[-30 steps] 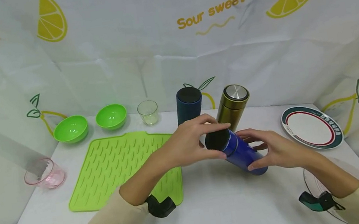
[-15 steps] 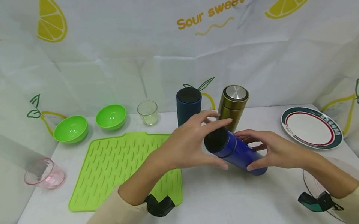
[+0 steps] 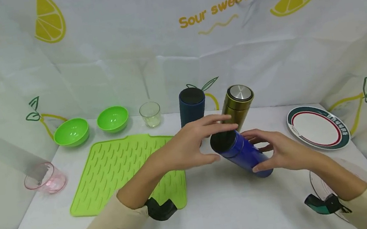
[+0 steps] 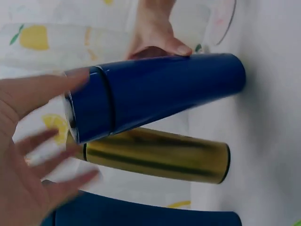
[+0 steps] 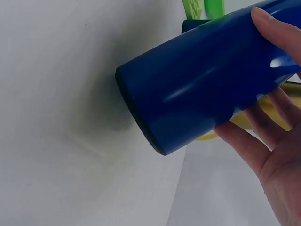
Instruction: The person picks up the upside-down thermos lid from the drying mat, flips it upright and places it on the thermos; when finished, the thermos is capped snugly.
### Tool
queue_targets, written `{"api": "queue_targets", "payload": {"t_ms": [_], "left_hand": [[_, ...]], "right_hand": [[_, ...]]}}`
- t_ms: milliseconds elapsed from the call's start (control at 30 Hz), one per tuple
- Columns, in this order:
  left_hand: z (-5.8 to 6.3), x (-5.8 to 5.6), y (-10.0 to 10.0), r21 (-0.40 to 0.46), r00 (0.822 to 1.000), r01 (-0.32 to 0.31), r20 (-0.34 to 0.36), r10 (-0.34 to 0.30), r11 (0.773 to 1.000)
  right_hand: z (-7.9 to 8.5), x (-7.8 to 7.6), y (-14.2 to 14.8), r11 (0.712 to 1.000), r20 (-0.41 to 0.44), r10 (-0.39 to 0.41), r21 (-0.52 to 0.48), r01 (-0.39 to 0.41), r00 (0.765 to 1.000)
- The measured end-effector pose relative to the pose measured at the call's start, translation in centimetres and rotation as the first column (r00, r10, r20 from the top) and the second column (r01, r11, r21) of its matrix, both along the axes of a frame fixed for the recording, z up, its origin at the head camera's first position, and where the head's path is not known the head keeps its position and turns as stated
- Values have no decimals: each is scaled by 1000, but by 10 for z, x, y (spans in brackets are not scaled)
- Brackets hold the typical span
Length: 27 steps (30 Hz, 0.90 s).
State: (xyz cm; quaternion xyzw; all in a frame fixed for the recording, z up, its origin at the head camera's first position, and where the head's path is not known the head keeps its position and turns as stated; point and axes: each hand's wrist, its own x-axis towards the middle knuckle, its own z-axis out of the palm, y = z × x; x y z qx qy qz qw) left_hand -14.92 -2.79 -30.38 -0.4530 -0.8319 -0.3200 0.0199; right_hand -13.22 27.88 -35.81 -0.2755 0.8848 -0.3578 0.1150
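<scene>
My right hand [image 3: 277, 152] holds a blue thermos flask [image 3: 243, 154] around its body, thumb on the near side and fingers on the far side. The flask leans with its dark-topped cap end toward the left. In the right wrist view its base [image 5: 141, 115] is just off the white tabletop. My left hand [image 3: 192, 144] is spread beside the cap, fingers above and thumb below. The left wrist view has the thumb overlapping the flask's cap [image 4: 91, 106], with a seam ring below the cap.
Behind the flask stand a gold thermos [image 3: 236, 109] and a dark teal one [image 3: 192, 107]. Two green bowls [image 3: 112, 120], a clear glass [image 3: 150, 115] and a pink glass [image 3: 46, 179] surround a green mat [image 3: 121, 169]. A rimmed plate [image 3: 317, 127] lies right; another plate [image 3: 316, 186] sits under my right forearm.
My left hand's fingers and thumb have spread apart around the cap, and the hand has drawn slightly left. The right hand keeps its grip, and the flask stays tilted.
</scene>
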Motion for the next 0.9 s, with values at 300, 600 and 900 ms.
{"api": "queue_targets", "payload": {"t_ms": [300,600,900], "left_hand": [[0,0,3,-31,998,-5,59,6,1000],[-4,4,12,-99,984,-176,-19,175,979],[-6,-3,5,-27,999,-18,35,19,999]], "right_hand": [[1,1,1,1000,-33,8,8,-8,999],[1,-2,-1,999,-66,23,27,-21,998],[0,-2,-4,999,-85,17,36,-14,996]]}}
